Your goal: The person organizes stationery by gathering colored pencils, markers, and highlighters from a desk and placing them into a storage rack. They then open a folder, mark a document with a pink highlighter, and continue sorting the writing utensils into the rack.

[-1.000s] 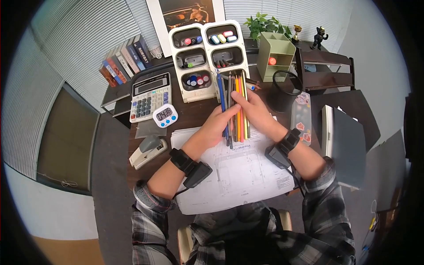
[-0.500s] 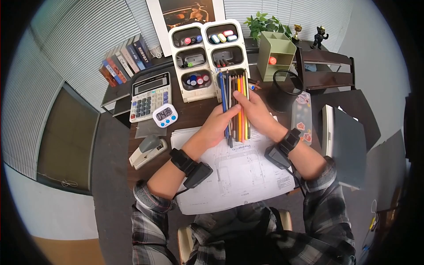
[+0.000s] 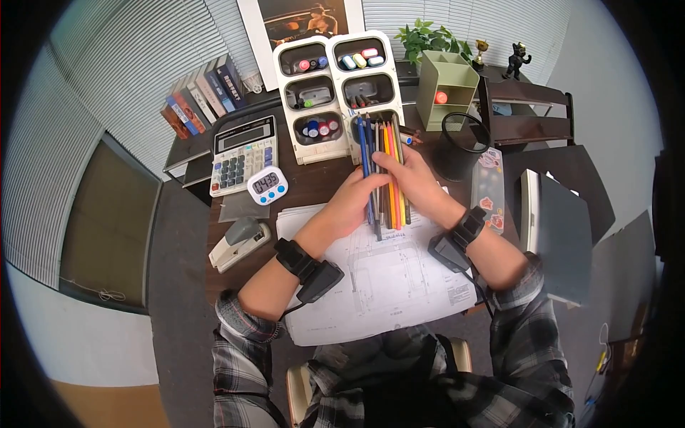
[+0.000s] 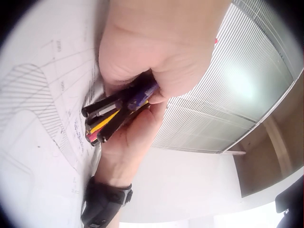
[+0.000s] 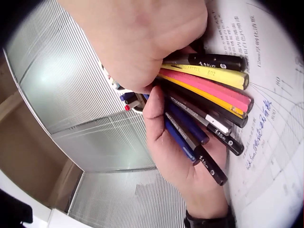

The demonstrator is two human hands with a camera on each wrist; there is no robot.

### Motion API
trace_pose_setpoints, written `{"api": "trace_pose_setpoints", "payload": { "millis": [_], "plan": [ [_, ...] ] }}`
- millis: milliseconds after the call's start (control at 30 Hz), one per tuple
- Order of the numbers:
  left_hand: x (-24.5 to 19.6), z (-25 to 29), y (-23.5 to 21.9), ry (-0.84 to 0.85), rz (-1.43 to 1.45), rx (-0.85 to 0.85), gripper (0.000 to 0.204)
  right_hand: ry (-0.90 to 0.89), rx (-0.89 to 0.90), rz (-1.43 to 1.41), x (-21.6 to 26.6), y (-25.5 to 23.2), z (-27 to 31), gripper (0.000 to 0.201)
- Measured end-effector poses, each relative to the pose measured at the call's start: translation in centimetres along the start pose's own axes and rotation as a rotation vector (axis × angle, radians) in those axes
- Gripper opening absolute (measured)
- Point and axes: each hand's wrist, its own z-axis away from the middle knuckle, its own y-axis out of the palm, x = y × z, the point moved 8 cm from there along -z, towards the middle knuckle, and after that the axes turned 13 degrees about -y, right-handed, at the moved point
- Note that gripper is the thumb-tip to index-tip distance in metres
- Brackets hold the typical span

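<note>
Both hands hold one bundle of coloured pencils (image 3: 392, 214) over the paper sheets, with the tips pointing away from the body. My left hand (image 3: 349, 203) grips the bundle from the left, where the blue pencils (image 3: 362, 146) lie. From the right, my right hand (image 3: 417, 187) grips it, its thumb across the top of the pencils. The right wrist view shows the rear ends fanned out: a yellow pencil (image 5: 213, 76), a pink one (image 5: 223, 90), an orange one, blue ones and several black-ended ones. Palms and thumbs hide the middle of the bundle.
Printed drawings (image 3: 385, 299) lie under the hands. Behind stands a white organizer (image 3: 307, 151) with markers and erasers. Left are a calculator (image 3: 242, 160), timer (image 3: 268, 185) and stapler (image 3: 241, 246); right, a black mesh cup (image 3: 457, 160), clear sticker-covered case (image 3: 487, 189) and green holder (image 3: 428, 96).
The pencils have shifted within the hands, their lower ends moving slightly right. The right thumb has slid a little toward the body. Both hands stay in nearly the same place.
</note>
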Motion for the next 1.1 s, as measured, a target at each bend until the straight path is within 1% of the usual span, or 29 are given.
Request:
{"api": "trace_pose_setpoints", "payload": {
  "millis": [33, 133, 300, 433, 533, 600, 633, 700, 733, 833, 933, 1000, 1100],
  "plan": [
    [0.2, 0.1, -0.1, -0.047, 0.057, -0.019, 0.026, 0.0, 0.0, 0.001, 0.1, 0.0, 0.0, 0.033],
    [0.1, 0.4, -0.2, -0.05, 0.051, -0.045, 0.024, 0.045, -0.025, -0.029, -0.3, -0.1, 0.1, 0.033],
    [0.0, 0.3, -0.1, -0.011, 0.041, -0.033, 0.022, -0.022, 0.008, -0.036, 0.0, 0.0, -0.2, 0.032],
    [0.0, 0.1, -0.3, -0.012, 0.032, -0.032, 0.022, -0.001, 0.009, -0.041, 0.0, 0.1, -0.1, 0.03],
    [0.2, 0.0, -0.6, -0.038, 0.041, -0.017, 0.022, 0.032, 0.065, -0.068, -0.4, 0.3, 0.0, 0.031],
    [0.2, -0.4, -0.9, -0.037, 0.059, -0.003, 0.021, 0.068, -0.005, -0.095, -0.4, 0.1, 0.2, 0.027],
    [0.4, -0.5, -1.0, -0.04, 0.075, 0.01, 0.021, 0.069, -0.005, -0.096, 0.0, 0.1, 0.2, 0.027],
    [0.3, -0.3, -0.9, -0.032, 0.069, -0.014, 0.02, 0.169, -0.001, -0.129, -0.1, 0.2, 0.6, 0.026],
    [0.2, -0.2, -0.9, -0.022, 0.063, -0.036, 0.019, 0.169, -0.004, -0.13, -0.1, 0.2, 0.6, 0.026],
    [0.4, -0.4, -1.3, -0.028, 0.046, -0.016, 0.018, 0.142, -0.007, -0.13, 0.1, 0.3, 0.5, 0.026],
    [-0.2, 0.5, -0.1, -0.027, 0.021, -0.047, 0.018, 0.124, 0.009, -0.097, 0.2, 0.5, 0.5, 0.026],
    [-0.1, 0.3, -0.1, -0.025, 0.034, -0.03, 0.019, 0.052, 0.047, -0.035, 0.2, 0.5, 0.2, 0.026],
    [0.3, -0.2, -0.4, -0.021, 0.052, 0.008, 0.021, 0.091, 0.019, -0.05, -0.3, 0.2, 0.3, 0.025]
  ]
}}
